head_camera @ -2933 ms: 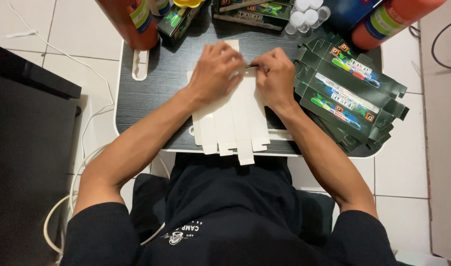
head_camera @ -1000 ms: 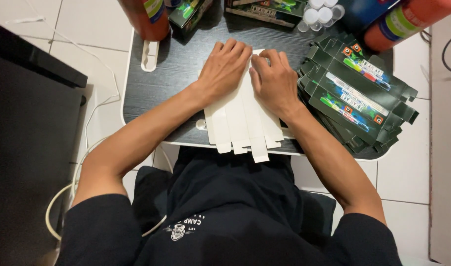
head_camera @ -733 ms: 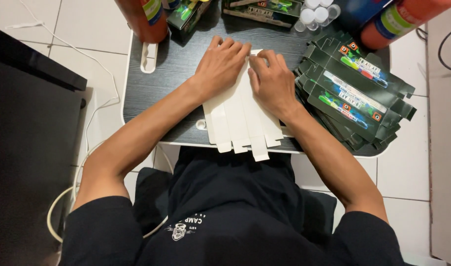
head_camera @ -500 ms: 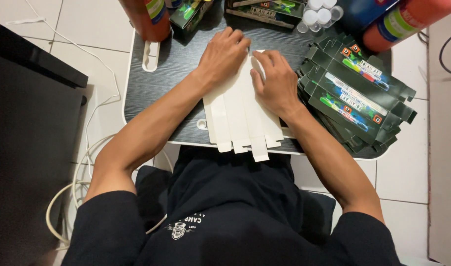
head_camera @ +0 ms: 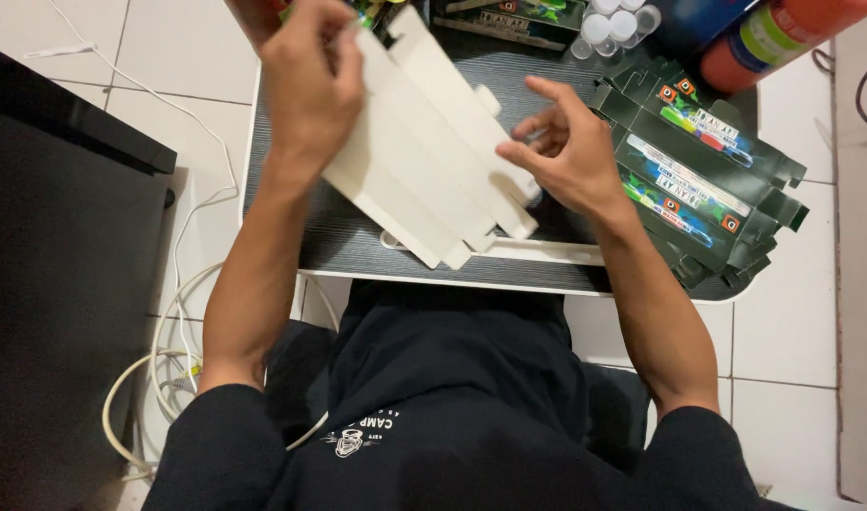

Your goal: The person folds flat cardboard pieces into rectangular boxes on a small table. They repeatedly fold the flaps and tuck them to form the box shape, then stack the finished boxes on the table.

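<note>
Hands are up over a small dark surface [head_camera: 291, 237] with a white edge, seen from above. The left hand [head_camera: 310, 85] is near the upper left of the frame, and its grip is closed on the top end of a flat white cardboard box [head_camera: 433, 151] that is not folded up yet. The box is lifted and tilted, so it slants from the upper middle of the frame down toward the middle, and its long white flaps hang over the surface. The right hand [head_camera: 561, 151] is just right of the middle of the frame. Its fingers are spread and loose, and its grip is let go; the fingertips sit right beside the lower right edge of the white box, but I cannot tell if they touch it. To the right, a pile of flat green boxes [head_camera: 698, 180] with bright colored pictures lies on the surface, fanned out toward the right edge. At the top right of the frame there is a big orange bottle [head_camera: 784, 38] lying on its side, and next to it some small white caps [head_camera: 613, 24]. White cables [head_camera: 178, 322] curl on the tiled floor [head_camera: 803, 322] at the lower left, next to a black cabinet [head_camera: 64, 284]. The person wears a black shirt [head_camera: 452, 416] at the bottom of the frame.
</note>
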